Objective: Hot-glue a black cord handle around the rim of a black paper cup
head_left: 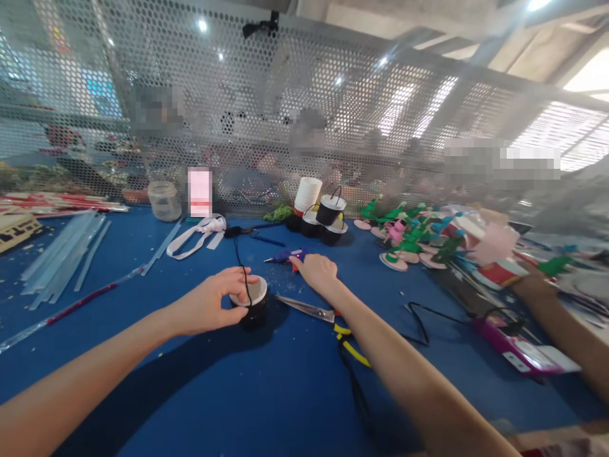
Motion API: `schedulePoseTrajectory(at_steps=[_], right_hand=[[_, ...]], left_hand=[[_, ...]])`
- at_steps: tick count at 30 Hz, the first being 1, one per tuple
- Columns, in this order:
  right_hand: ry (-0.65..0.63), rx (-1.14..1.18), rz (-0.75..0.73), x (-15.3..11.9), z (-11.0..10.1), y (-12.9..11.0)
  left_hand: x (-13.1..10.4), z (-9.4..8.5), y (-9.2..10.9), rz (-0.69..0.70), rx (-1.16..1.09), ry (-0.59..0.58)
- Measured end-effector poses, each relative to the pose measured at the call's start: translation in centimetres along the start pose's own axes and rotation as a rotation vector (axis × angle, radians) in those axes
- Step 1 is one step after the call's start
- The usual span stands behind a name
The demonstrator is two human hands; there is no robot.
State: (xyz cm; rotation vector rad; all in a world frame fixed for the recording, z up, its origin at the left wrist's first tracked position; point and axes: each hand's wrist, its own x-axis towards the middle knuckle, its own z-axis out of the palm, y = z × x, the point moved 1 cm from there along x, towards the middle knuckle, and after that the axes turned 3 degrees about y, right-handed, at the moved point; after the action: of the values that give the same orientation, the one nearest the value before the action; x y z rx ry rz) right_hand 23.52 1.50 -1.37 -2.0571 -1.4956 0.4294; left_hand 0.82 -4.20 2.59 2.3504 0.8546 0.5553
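Left hand [212, 306] holds black-sided cup [257, 310] by the rim; presumably light, crushable: grip gently. Right hand [318, 274], rightward, grasps glue gun [284, 256].

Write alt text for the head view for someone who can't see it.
A person's left hand touches a small black cup with a white inside, and their right hand grips a blue glue gun. Scissors lie near them on a blue table; more black cups stand farther back.
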Motion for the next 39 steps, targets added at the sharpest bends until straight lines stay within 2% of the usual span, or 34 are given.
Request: schedulePoseTrajectory(at_steps=[2,4,5,7,9,12,15,20,24,31,39], right_hand=[[0.025,-0.031,-0.069,-1.1,-0.9,-1.3],[-0.023,-0.007,-0.185,-2.8,-1.6,-2.8],[-0.086,0.029,-0.269,-3.7,-1.7,-3.5],[-0.28,0.22,-0.567,-5.5,-1.4,-5.0],[-0.336,0.293,-0.641,-6.7,-0.7,-5.9],[-0.409,0.394,-0.566,-7.3,0.2,-6.2],[-0.447,0.607,-0.394,-7.4,0.3,-5.8],[-0.448,0.907,-0.182,-8.0,-0.9,-4.5],[-0.416,0.95,-0.131,-8.6,-1.3,-3.4],[-0.379,0.929,-0.042,-8.5,-0.5,-2.0],[-0.383,0.945,-0.124,-8.5,0.4,-1.6]], left_hand=[[0.2,-0.2,0.2,0.005,0.003,-0.018],[0.3,-0.2,0.3,0.024,-0.004,-0.032],[0.4,-0.2,0.3,0.038,-0.009,-0.039],[0.6,0.0,0.3,0.065,-0.018,-0.052],[0.7,0.1,0.3,0.073,-0.022,-0.054],[0.9,0.3,0.2,0.064,-0.009,-0.041],[0.8,0.2,-0.2,0.047,-0.012,-0.041],[0.2,-0.1,-1.3,-0.136,-0.199,-0.049],[0.1,0.0,-1.5,-0.207,-0.378,-0.068],[0.2,0.6,-1.8,-0.238,-0.581,-0.103],[-0.1,0.9,-2.1,-0.242,-0.738,-0.123]])
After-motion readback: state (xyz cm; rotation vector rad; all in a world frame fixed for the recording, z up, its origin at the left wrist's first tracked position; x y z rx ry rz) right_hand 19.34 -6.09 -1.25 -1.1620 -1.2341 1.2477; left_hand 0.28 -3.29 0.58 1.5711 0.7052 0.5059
